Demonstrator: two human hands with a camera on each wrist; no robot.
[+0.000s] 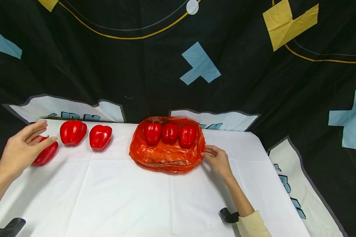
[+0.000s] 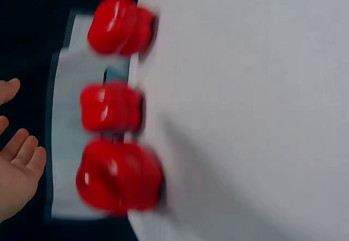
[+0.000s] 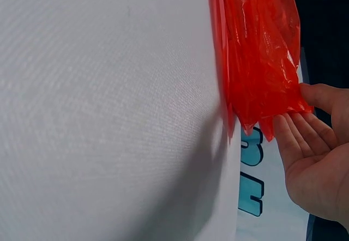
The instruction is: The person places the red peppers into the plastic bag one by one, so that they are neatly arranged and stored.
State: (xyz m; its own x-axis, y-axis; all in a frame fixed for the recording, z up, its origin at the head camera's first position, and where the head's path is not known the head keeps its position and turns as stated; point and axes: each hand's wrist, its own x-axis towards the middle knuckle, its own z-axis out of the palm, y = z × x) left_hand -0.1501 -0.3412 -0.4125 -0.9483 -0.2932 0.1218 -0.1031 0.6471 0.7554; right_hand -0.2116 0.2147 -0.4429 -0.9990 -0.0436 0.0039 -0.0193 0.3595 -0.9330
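Note:
An orange-red plastic bag [image 1: 166,159] lies spread open on the white tablecloth, with three red bell peppers [image 1: 170,133] in a row inside it. At its right rim my right hand [image 1: 218,160] pinches the plastic between thumb and fingers; the right wrist view shows this hand [image 3: 319,159] at the edge of the bag [image 3: 262,50]. My left hand [image 1: 22,149] hovers with extended fingers by the leftmost loose bell pepper [image 1: 47,153], partly covering it in the head view. Two more loose bell peppers, a middle one [image 1: 73,132] and a right one [image 1: 100,137], sit between that hand and the bag.
The white-covered table [image 1: 121,197] ends at the back against a dark cloth [image 1: 106,75] with blue and yellow shapes. Black wrist mounts, a left one [image 1: 10,228] and a right one [image 1: 229,216], show near the bottom.

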